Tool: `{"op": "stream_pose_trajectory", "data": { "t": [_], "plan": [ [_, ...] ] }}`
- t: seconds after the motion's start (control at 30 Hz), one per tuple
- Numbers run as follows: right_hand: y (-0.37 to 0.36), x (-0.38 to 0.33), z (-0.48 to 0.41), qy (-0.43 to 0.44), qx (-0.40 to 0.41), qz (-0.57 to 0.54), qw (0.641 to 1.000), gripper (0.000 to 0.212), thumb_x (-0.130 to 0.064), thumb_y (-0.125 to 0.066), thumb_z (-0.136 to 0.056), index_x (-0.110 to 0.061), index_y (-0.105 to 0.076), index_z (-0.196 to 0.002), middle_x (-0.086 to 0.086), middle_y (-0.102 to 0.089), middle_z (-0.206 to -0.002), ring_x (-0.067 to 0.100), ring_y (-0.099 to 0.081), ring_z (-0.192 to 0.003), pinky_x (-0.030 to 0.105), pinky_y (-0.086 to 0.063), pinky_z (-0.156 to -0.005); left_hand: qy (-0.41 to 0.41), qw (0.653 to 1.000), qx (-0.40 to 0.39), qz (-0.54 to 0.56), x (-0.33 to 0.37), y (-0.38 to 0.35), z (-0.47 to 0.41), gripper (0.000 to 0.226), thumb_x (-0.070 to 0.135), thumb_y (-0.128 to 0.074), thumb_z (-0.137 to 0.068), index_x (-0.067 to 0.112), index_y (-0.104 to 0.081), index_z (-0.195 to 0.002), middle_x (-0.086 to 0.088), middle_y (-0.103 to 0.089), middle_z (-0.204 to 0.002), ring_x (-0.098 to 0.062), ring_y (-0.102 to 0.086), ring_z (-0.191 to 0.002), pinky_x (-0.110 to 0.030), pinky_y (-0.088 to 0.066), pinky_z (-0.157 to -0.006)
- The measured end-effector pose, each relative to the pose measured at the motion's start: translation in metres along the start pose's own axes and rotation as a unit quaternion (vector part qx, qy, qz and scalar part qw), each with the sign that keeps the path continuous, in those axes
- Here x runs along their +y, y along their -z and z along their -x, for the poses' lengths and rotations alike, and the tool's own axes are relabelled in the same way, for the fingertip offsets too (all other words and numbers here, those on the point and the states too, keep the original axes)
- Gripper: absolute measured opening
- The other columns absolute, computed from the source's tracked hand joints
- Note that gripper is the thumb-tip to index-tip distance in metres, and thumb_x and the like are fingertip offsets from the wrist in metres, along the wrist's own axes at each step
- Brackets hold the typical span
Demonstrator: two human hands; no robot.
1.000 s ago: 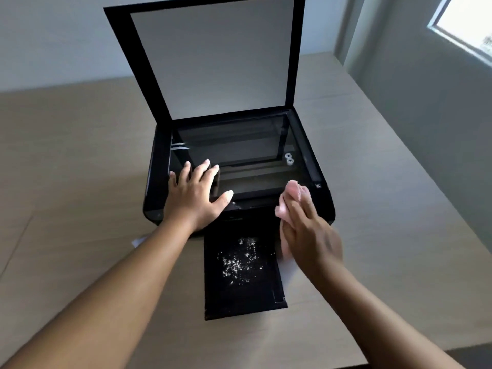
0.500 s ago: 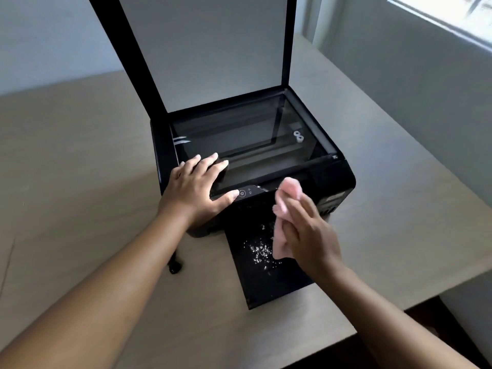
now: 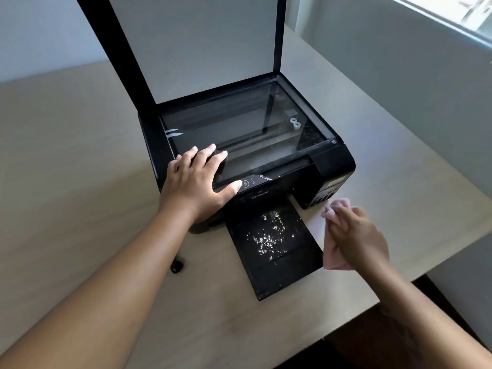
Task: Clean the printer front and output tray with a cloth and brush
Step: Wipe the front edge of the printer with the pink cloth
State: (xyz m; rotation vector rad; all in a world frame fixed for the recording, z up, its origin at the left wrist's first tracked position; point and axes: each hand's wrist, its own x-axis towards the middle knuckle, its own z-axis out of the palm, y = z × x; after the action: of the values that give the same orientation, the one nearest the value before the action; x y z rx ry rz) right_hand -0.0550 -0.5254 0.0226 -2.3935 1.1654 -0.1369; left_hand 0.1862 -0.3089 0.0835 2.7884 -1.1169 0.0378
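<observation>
A black printer (image 3: 334, 166) stands on the table with its scanner lid (image 3: 197, 46) raised. Its black output tray (image 3: 282, 270) sticks out toward me, sprinkled with white crumbs (image 3: 269, 235). My left hand (image 3: 197, 185) lies flat on the front left corner of the scanner glass, thumb near the control panel. My right hand (image 3: 356, 235) grips a pink cloth (image 3: 334, 258) just right of the tray, below the printer's right front corner. Whether the cloth touches the printer is unclear.
A small black object (image 3: 177, 265) lies on the beige table (image 3: 66, 161) by my left forearm. The table's edge runs close on the right and front, with a wall and window (image 3: 452, 12) to the right.
My right hand with the cloth has moved from the printer's front middle to the right, off the tray. My left hand has stayed put. My view has swung, so the printer appears turned.
</observation>
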Motion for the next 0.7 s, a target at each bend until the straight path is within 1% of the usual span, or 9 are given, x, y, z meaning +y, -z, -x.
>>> {"op": "stream_pose_trajectory", "data": {
  "t": [0.13,0.2,0.3,0.37,0.43,0.5,0.6,0.67,0.7],
  "plan": [
    [-0.002,0.005,-0.011,0.014,-0.046,0.098,0.994,0.027,-0.047,-0.044,-0.095,-0.035,-0.056,-0.116,0.000,-0.052,-0.115,0.032,-0.061,-0.088,0.035,-0.047,-0.066,0.000,1.000,0.000,-0.003,-0.001,-0.001,0.000,0.080,0.081,-0.024,-0.078,0.040,-0.029,-0.145,0.010,-0.023,-0.159,-0.021,-0.016,-0.146,-0.045,-0.016,-0.116],
    [-0.004,0.006,-0.011,0.021,-0.058,0.112,0.992,0.028,-0.047,-0.041,-0.096,-0.035,-0.054,-0.118,0.001,-0.051,-0.117,0.032,-0.061,-0.089,0.035,-0.047,-0.065,-0.001,1.000,0.000,-0.004,0.000,0.000,0.000,0.080,0.081,-0.024,-0.077,0.039,-0.029,-0.145,0.010,-0.023,-0.158,-0.021,-0.017,-0.146,-0.046,-0.016,-0.116],
    [-0.007,-0.006,-0.005,0.049,0.000,0.039,0.998,0.030,-0.041,-0.047,-0.096,-0.032,-0.052,-0.124,0.002,-0.055,-0.121,0.035,-0.062,-0.090,0.036,-0.046,-0.068,0.000,1.000,0.001,-0.003,0.000,0.000,0.000,0.081,0.082,-0.023,-0.077,0.039,-0.030,-0.145,0.009,-0.024,-0.158,-0.021,-0.017,-0.145,-0.046,-0.016,-0.116],
    [-0.010,-0.029,0.004,0.042,0.066,-0.095,0.992,0.028,-0.038,-0.053,-0.095,-0.028,-0.051,-0.122,0.002,-0.058,-0.111,0.031,-0.061,-0.088,0.032,-0.041,-0.069,-0.001,1.000,0.002,-0.006,0.001,0.000,0.001,0.081,0.082,-0.022,-0.077,0.039,-0.029,-0.145,0.009,-0.024,-0.158,-0.022,-0.017,-0.145,-0.046,-0.016,-0.115],
    [-0.010,-0.060,0.013,-0.024,0.118,-0.269,0.956,0.022,-0.036,-0.055,-0.094,-0.027,-0.050,-0.113,-0.002,-0.060,-0.097,0.023,-0.060,-0.085,0.028,-0.039,-0.069,-0.001,1.000,0.001,-0.006,0.001,0.000,0.001,0.081,0.082,-0.022,-0.077,0.038,-0.029,-0.146,0.008,-0.024,-0.158,-0.022,-0.017,-0.145,-0.046,-0.017,-0.115],
    [-0.007,-0.087,0.015,-0.085,0.142,-0.403,0.900,0.013,-0.039,-0.054,-0.094,-0.032,-0.049,-0.105,-0.006,-0.062,-0.093,0.016,-0.062,-0.086,0.029,-0.046,-0.069,-0.001,1.000,0.000,-0.007,0.000,0.000,0.001,0.081,0.081,-0.022,-0.078,0.038,-0.028,-0.146,0.008,-0.023,-0.159,-0.022,-0.017,-0.145,-0.047,-0.017,-0.116],
    [-0.016,-0.098,0.009,-0.148,0.095,-0.535,0.826,0.010,-0.046,-0.056,-0.092,-0.039,-0.056,-0.099,-0.009,-0.065,-0.103,0.010,-0.063,-0.096,0.036,-0.053,-0.087,0.000,1.000,0.002,-0.006,0.001,-0.001,0.001,0.080,0.081,-0.024,-0.078,0.039,-0.028,-0.146,0.009,-0.023,-0.159,-0.022,-0.017,-0.145,-0.047,-0.017,-0.115],
    [-0.030,-0.101,0.007,-0.211,0.046,-0.605,0.766,0.005,-0.047,-0.058,-0.090,-0.044,-0.058,-0.095,-0.007,-0.066,-0.108,0.015,-0.064,-0.101,0.046,-0.053,-0.093,0.001,1.000,0.001,-0.011,0.001,-0.001,0.001,0.080,0.081,-0.023,-0.078,0.039,-0.028,-0.146,0.009,-0.023,-0.159,-0.021,-0.018,-0.145,-0.046,-0.018,-0.115],
    [-0.035,-0.105,0.006,-0.231,0.041,-0.621,0.748,0.004,-0.046,-0.058,-0.090,-0.044,-0.058,-0.094,-0.006,-0.065,-0.109,0.017,-0.064,-0.103,0.048,-0.052,-0.094,0.001,1.000,0.002,-0.012,0.002,-0.001,0.001,0.080,0.081,-0.023,-0.078,0.039,-0.028,-0.146,0.009,-0.023,-0.159,-0.022,-0.018,-0.145,-0.046,-0.018,-0.114]
  ]
}}
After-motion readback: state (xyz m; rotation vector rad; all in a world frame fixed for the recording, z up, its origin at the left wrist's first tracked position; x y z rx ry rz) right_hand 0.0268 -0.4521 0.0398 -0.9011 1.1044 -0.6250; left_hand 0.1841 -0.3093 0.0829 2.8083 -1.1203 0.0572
